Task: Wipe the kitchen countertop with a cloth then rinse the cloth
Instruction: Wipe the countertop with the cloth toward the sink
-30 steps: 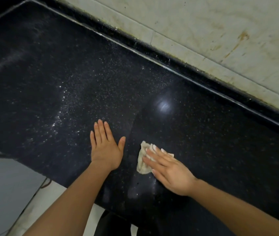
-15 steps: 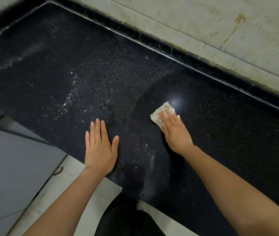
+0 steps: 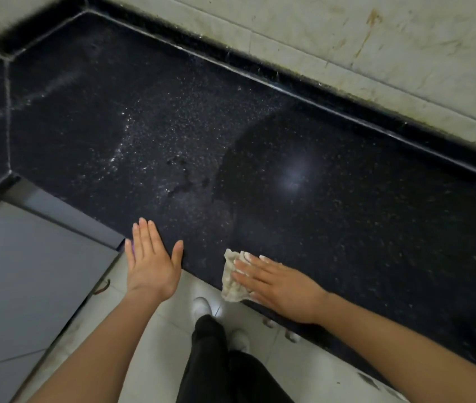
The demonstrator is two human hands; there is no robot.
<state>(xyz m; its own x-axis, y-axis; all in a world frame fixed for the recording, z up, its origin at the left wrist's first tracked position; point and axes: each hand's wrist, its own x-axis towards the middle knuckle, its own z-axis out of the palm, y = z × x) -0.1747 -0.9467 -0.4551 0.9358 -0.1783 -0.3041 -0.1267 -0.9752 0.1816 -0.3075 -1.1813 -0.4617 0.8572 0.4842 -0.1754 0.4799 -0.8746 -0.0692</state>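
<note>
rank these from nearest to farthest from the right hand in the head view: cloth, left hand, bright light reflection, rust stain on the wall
1. cloth, under the right hand's fingers at the counter's front edge
2. left hand, flat on the counter to its left
3. bright light reflection, further back on the countertop
4. rust stain, high on the wall

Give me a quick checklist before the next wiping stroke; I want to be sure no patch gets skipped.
1. Cloth under the right hand, pressed flat on the countertop: ok.
2. Cloth fully on the surface: not ok, its lower part hangs past the front edge.
3. Left hand braced flat at the front edge, apart from the cloth: ok.
4. Area left of the cloth wiped: not ok, white speckles and dark wet blotches remain.
5. Area right of the cloth wiped: ok, it looks smooth and glossy.
6. Cloth clean enough to go on: cannot tell; it is crumpled and mostly covered.
</note>
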